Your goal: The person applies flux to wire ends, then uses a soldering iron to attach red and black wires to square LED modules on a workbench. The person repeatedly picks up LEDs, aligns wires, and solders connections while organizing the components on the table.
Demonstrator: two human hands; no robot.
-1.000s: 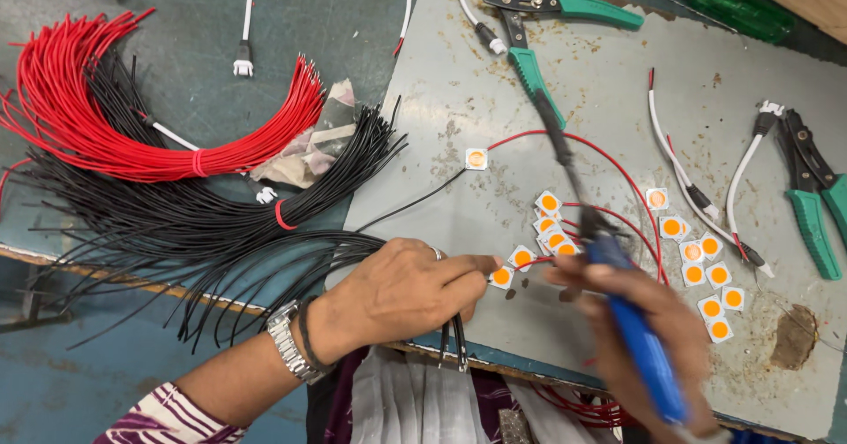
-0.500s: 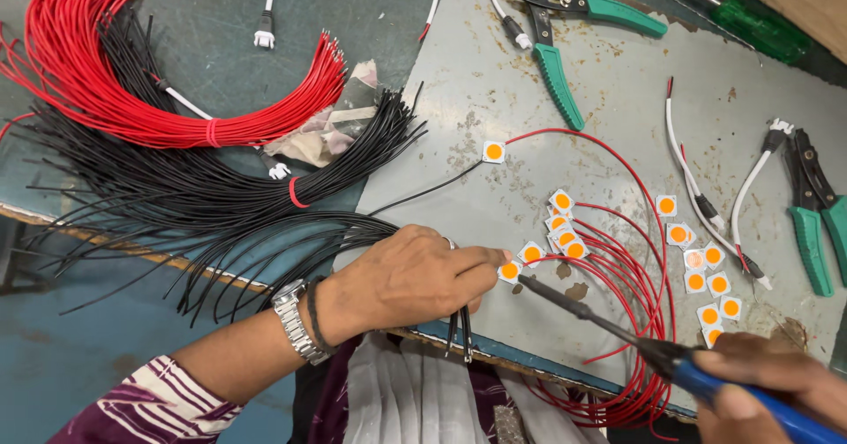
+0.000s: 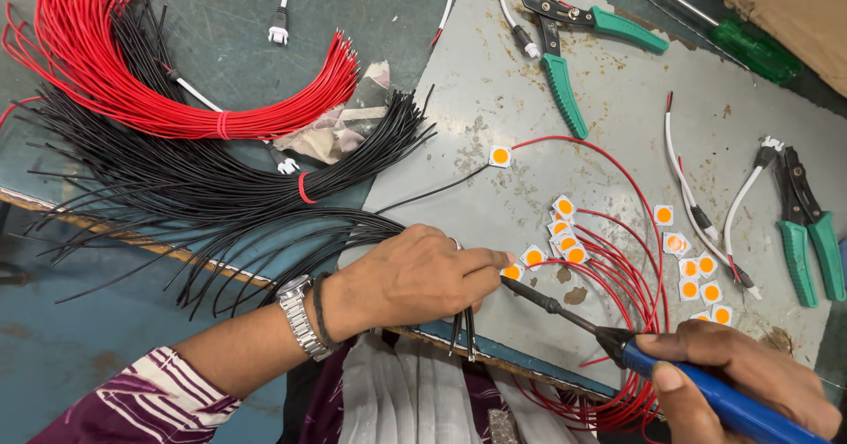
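The left hand (image 3: pixel 415 276) lies knuckles up at the near edge of the grey plate (image 3: pixel 494 82), fingers pressed together and stretched forward so that the fingertips pin a small white chip (image 3: pixel 512 272) with an orange centre flat on the metal, probably so that it cannot slide under the tool. A few black wire ends (image 3: pixel 463 331) hang down from under the palm, so the hand seems to clamp those too, though how is hidden. The right hand (image 3: pixel 732 378) comes in from the lower right, fingers wrapped round the blue handle of a soldering iron (image 3: pixel 618 343) much as one holds a pen; its dark tip slants up and left and meets the pinned chip just beside the left fingertips. More chips (image 3: pixel 565 232) lie scattered just beyond, several already tied to looping red wires (image 3: pixel 618 268), and one chip (image 3: pixel 500 156) further up joins a red and a black lead. Left of the plate lie a tied bundle of black wire (image 3: pixel 221 188) and one of red wire (image 3: pixel 176 91), near the left hand. Green pliers (image 3: pixel 565 65), green cutters (image 3: pixel 807 232) and a green screwdriver (image 3: pixel 750 47) rest well apart at the far and right sides.
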